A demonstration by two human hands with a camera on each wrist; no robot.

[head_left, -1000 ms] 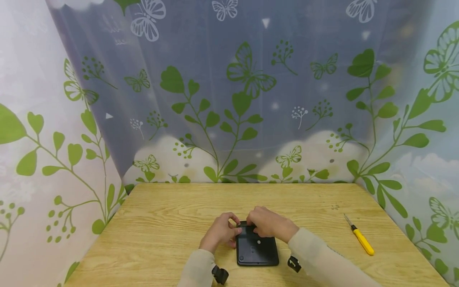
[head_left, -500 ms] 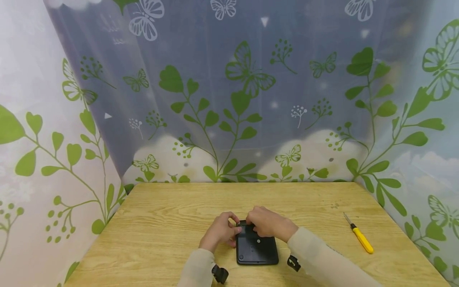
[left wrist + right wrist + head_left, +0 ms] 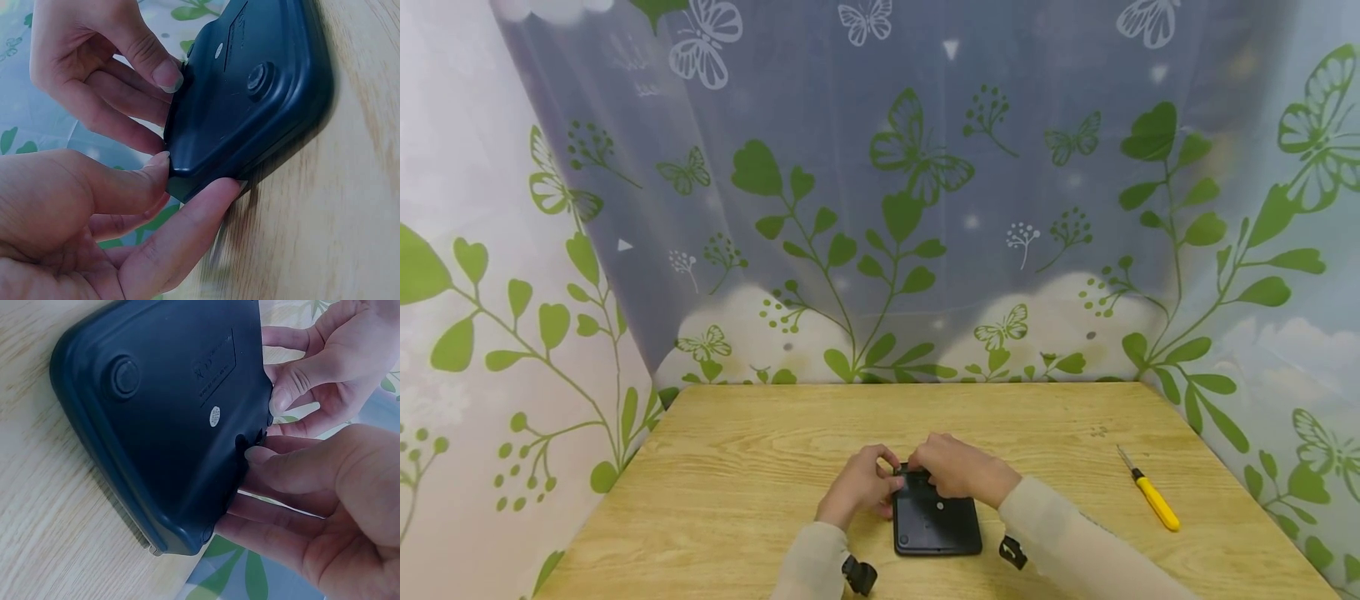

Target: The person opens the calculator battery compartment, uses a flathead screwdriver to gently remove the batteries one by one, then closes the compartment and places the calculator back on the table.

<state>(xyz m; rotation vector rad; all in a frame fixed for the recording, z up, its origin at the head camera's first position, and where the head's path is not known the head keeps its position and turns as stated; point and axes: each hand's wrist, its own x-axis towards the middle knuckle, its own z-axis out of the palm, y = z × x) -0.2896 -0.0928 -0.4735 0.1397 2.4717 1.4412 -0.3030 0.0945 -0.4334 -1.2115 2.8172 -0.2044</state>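
Pale cloth printed with green leaves [image 3: 460, 167] hangs along the far left, and the slanting left edge of the wooden counter [image 3: 722, 483] runs down beside it. From that edge a wide stretch of wood grain reaches to the person's left grip [image 3: 859, 485], which comes up from a beige sleeve [image 3: 811, 558] with a black wrist strap [image 3: 859, 575]. This grip pinches the far left corner of a black plastic device [image 3: 936, 529], thumb on top and a finger against the side.

The device sits near the middle of the counter, underside up, showing round feet and a small white sticker [image 3: 940, 506]. Its left side and far edge are hemmed in by fingers, while its near edge is uncovered. The right grip [image 3: 958, 469] holds the far edge, thumb above and fingers curled beneath. The right sleeve [image 3: 1075, 533] slants past the device's right side, with a second strap [image 3: 1012, 552] just beside it.

Further right, wood separates the right grip from some tiny pieces [image 3: 1099, 432], too small to identify. Just beside them lies a yellow-handled screwdriver [image 3: 1152, 497], its tip pointing away from the person, well apart from the device and near the counter's right edge. Blue-white leaf-print cloth [image 3: 1285, 333] borders that side.
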